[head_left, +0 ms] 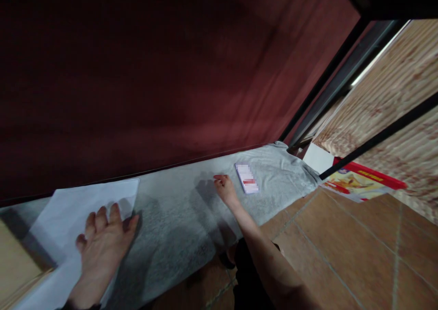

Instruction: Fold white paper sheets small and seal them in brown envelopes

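Observation:
My left hand point(104, 244) is spread palm up, fingers apart, over sheets of white paper point(73, 205) on a grey cloth-covered surface point(171, 209). Nothing shows in its palm. Further right, above the grey cloth, my right hand point(226, 190) has its fingers curled in toward the thumb. Whether anything small is between them I cannot make out. Just to the right of that hand lies a phone point(247, 178) with a lit, blurred screen.
A dark red panel point(153, 95) rises behind the cloth. Pale board-like material point(15, 255) sits at the left edge. Black metal bars point(376, 139) cross at right, near a red-and-yellow printed box point(359, 182) on the tiled floor point(349, 237).

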The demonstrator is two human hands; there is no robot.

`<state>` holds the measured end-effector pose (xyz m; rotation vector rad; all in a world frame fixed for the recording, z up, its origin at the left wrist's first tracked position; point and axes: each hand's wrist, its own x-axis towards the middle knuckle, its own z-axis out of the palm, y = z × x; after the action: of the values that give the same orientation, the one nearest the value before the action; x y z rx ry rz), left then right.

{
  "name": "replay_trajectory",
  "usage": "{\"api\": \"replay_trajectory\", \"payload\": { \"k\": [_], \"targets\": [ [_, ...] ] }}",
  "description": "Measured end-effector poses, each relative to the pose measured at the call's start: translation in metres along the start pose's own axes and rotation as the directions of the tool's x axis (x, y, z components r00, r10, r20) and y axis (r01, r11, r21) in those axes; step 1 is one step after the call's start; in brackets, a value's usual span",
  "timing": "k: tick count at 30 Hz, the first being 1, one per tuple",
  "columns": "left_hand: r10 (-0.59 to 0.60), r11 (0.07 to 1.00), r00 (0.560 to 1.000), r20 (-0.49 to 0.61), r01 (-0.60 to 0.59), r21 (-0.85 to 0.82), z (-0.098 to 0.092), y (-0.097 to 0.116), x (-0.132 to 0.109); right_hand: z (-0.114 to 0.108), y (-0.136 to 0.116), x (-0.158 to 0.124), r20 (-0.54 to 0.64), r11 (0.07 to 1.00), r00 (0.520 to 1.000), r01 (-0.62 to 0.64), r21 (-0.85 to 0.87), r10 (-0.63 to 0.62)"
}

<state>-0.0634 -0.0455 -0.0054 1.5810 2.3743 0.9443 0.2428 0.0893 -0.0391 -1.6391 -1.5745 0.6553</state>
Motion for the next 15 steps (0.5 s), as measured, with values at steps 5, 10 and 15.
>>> {"api": "replay_trajectory", "payload": {
  "k": [5, 10, 15],
  "targets": [
    [-0.104, 0.994, 0.994, 0.018, 0.104, 0.016, -0.007, -0.015, -0.009, 0.045, -0.037, -0.042, 0.28, 0.98, 0.941, 0.201, -0.014, -0.189],
    [-0.107, 0.982, 0.988, 0.113, 0.087, 0.167, -0.012, -0.005, -0.007, 0.062, -0.056, -0.068, 0.417, 0.927, 0.875, 0.339, -0.163, -0.247],
    [-0.196, 0.981, 0.964, 0.179, 0.195, 0.027, -0.016, -0.002, -0.003, 0.057, -0.053, -0.051, 0.372, 0.912, 0.888, 0.36, -0.199, -0.27]
  ]
}}
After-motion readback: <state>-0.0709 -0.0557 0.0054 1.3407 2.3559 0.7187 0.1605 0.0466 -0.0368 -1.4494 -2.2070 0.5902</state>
